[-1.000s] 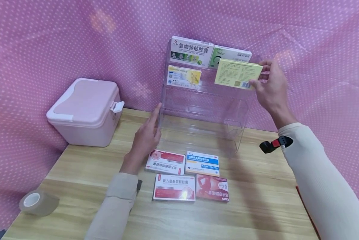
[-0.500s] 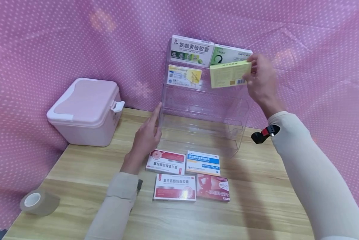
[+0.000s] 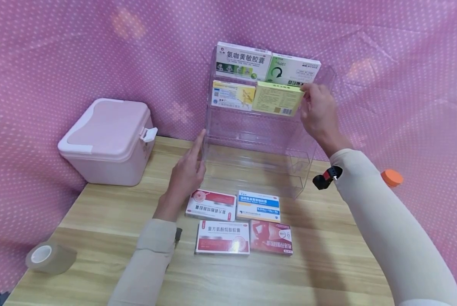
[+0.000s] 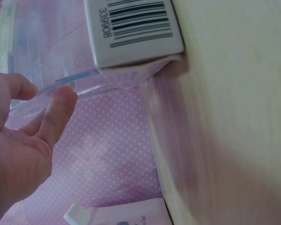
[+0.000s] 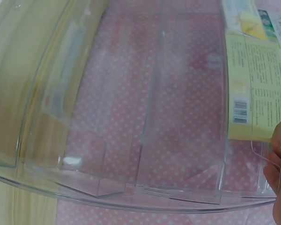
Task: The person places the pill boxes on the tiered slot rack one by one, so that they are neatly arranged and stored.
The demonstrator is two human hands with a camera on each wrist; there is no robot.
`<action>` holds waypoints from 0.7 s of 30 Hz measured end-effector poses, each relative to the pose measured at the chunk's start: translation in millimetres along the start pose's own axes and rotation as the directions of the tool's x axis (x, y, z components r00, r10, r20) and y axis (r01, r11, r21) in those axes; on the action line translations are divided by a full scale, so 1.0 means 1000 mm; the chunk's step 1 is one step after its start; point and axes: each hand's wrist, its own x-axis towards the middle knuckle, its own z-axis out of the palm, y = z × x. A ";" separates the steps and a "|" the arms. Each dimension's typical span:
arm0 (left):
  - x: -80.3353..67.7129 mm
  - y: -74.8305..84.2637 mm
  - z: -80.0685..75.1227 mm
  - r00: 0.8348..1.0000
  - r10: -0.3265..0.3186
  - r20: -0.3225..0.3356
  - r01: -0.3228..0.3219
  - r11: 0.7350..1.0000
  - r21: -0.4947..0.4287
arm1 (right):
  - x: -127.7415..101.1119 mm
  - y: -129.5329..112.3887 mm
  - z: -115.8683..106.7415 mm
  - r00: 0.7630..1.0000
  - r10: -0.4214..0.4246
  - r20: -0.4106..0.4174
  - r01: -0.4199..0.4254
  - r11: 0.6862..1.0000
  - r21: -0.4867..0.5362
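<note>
We see the right hand [image 3: 318,111] pinching the yellow box [image 3: 277,99] by its right end, fingers curled at the edge. The box stands in the second tier of the clear rack [image 3: 259,140], just beside another yellowish box [image 3: 233,95] on its left and below the two boxes of the top tier, a white-green one [image 3: 244,62] and a green one [image 3: 293,71]. In the right wrist view the yellow box [image 5: 255,84] lies against the rack wall [image 5: 131,117], with fingertips [image 5: 278,154] at its corner.

The left hand [image 3: 184,178] holds nothing; its fingers are straight and spread loosely, the forefinger touching the rack's left front edge. The left wrist view shows the same hand [image 4: 18,154] with its fingers at the clear edge.

On the table [image 3: 98,263], in front of the rack, four boxes lie flat in two rows: a red-white one [image 3: 211,205], a blue-white one [image 3: 258,207], another red-white one [image 3: 222,238] and a red one [image 3: 270,238]. A pink case [image 3: 106,142] stands at the left, a tape roll [image 3: 49,257] near the front left corner.
</note>
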 end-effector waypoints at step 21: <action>0.001 -0.001 0.000 1.000 -0.008 0.008 0.008 1.000 -0.008 | -0.053 -0.006 -0.027 0.997 -0.008 0.074 0.005 0.999 0.041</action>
